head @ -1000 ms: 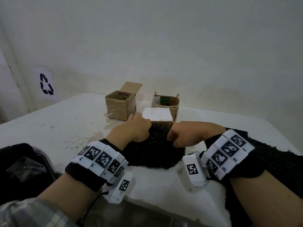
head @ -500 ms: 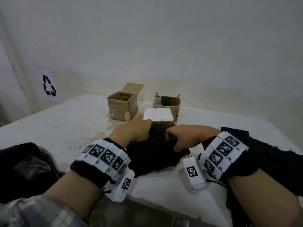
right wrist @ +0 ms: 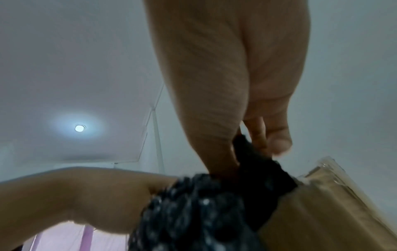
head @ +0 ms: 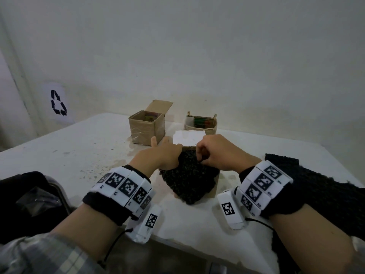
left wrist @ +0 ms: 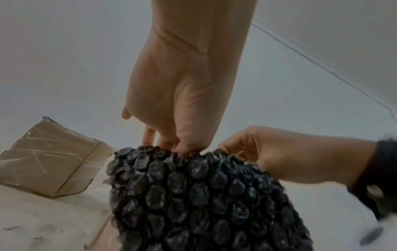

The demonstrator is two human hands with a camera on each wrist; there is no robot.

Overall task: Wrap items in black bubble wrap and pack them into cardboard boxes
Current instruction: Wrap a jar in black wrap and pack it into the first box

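Observation:
A bundle of black bubble wrap (head: 189, 178) stands tilted at the table's middle, against a cardboard box (head: 216, 181) with a white flap (head: 188, 137) behind it. What is inside the wrap is hidden. My left hand (head: 167, 155) grips the bundle's top left edge, one finger sticking up. My right hand (head: 205, 155) pinches the top edge beside it. In the left wrist view the left hand (left wrist: 182, 147) digs into the bubble wrap (left wrist: 204, 203). In the right wrist view the right hand (right wrist: 251, 146) pinches a black fold of the wrap (right wrist: 253, 163) next to the box (right wrist: 322, 212).
Two open cardboard boxes stand at the back, a taped one (head: 147, 126) on the left and a lower one (head: 201, 124) on the right. A loose sheet of black bubble wrap (head: 316, 186) lies under my right forearm. A black bag (head: 25, 198) sits off the table's left front corner.
The wrap lay flatter on the table; now its near end is drawn up into a point. My right hand has moved left and up, closer to the left hand.

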